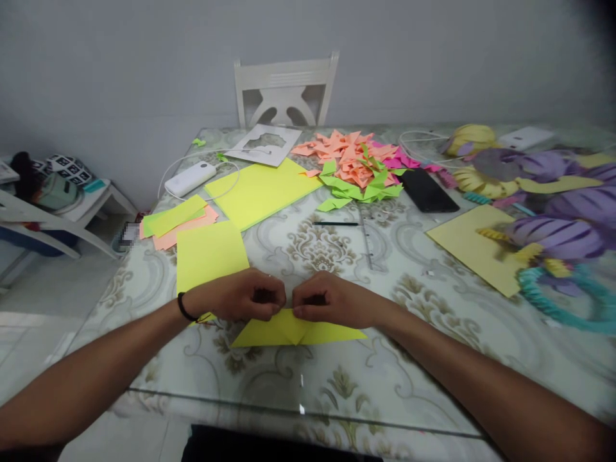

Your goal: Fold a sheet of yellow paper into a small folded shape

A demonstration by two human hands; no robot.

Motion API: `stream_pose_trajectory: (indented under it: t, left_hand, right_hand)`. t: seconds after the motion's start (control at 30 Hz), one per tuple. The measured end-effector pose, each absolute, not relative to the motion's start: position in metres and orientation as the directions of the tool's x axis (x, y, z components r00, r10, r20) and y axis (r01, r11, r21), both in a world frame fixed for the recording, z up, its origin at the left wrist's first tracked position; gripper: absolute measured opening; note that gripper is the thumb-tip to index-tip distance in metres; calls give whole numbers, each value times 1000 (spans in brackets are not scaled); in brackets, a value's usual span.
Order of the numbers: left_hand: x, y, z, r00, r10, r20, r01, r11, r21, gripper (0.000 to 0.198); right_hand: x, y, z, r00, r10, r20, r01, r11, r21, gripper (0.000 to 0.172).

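A folded sheet of yellow paper (293, 333) lies near the front of the table, with creases meeting at its lower middle. My left hand (253, 295) pinches its upper edge, thumb and fingers curled together. Close beside it, my right hand (327, 298) grips the same edge in a like pinch. Both hands partly cover the paper's top. Behind my left wrist, which wears a dark band, lies a flat yellow sheet (209, 253). A larger stack of yellow paper (264, 192) is farther back.
Folded orange pieces (344, 154) and green pieces (359, 189) are heaped at the back. A black phone (428, 190), a pen (335, 223) and a clear ruler (366, 237) lie nearby. Left is a white power bank (190, 178) with a cable; right are purple paper ornaments (558, 234).
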State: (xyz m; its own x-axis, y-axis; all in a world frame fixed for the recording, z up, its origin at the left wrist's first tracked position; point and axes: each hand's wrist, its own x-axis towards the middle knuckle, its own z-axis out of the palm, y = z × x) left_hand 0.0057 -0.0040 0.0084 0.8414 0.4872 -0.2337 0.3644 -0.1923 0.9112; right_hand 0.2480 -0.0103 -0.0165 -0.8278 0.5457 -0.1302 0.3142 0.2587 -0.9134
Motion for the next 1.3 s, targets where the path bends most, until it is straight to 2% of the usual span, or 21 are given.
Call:
stream_pose_trajectory:
  t: [0.2,0.37,0.53,0.67,0.77,1.07,1.3]
  left_hand:
    - [3,-2,11,858,439,-265,374,-181,910,9]
    - [1,1,10,870,424,-252,362,-204,909,17]
    - [-4,5,8,881,390,-268,342,-133,930,21]
    - [-4,5,12,862,424,-279,346,-91,934,31]
    - [-2,2,17,853,449,-265,374,-172,911,38]
    - [1,0,12,872,452,-189,362,-333,871,30]
    - [2,-3,13,886,430,-172,329,-323,887,30]
  right_hand:
    - [254,-4,-13,-854,493,-167,300,204,-932,32]
    - [256,0,-11,-883,443,-158,260,180,-949,33]
    - [260,4,-14,-908,405,-109,175,130,-976,37]
    - [260,4,-15,-905,414,-100,163,119,-979,38]
    - [258,1,-13,-893,436,-108,193,154,-969,37]
    - [250,-11,-13,-834,541,-109,286,254,-924,26]
    - [249,-11,-12,-831,533,-157,317,223,-922,22]
